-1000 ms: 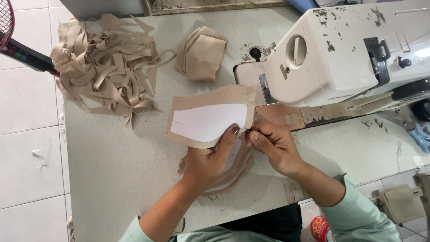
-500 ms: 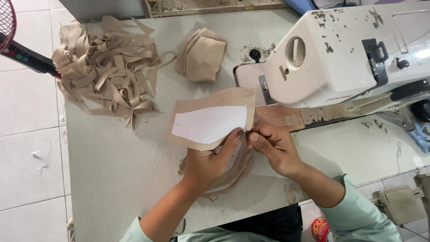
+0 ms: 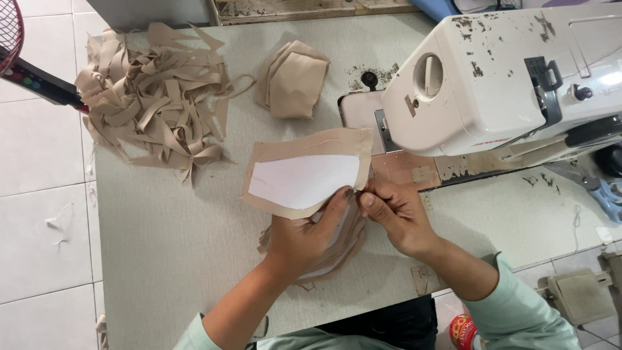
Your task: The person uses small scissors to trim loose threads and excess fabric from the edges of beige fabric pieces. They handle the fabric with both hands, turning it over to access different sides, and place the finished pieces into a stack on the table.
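Note:
A curved beige fabric piece (image 3: 311, 147) with a white lining (image 3: 301, 179) is held flat above the grey table (image 3: 168, 240), in front of the white sewing machine (image 3: 512, 71). My left hand (image 3: 304, 236) pinches its lower right edge from below. My right hand (image 3: 395, 217) pinches the same corner, fingers closed on the fabric edge. Under my left hand lies a small stack of similar beige pieces (image 3: 340, 249).
A heap of beige fabric strips (image 3: 152, 107) lies at the table's back left. A pile of folded beige pieces (image 3: 291, 78) sits behind the held piece. A racket handle (image 3: 32, 78) juts in at the far left. A foot pedal (image 3: 576, 295) is on the floor at right.
The held piece has shifted slightly towards the machine and my fingers have adjusted along its edge. The rest is as before.

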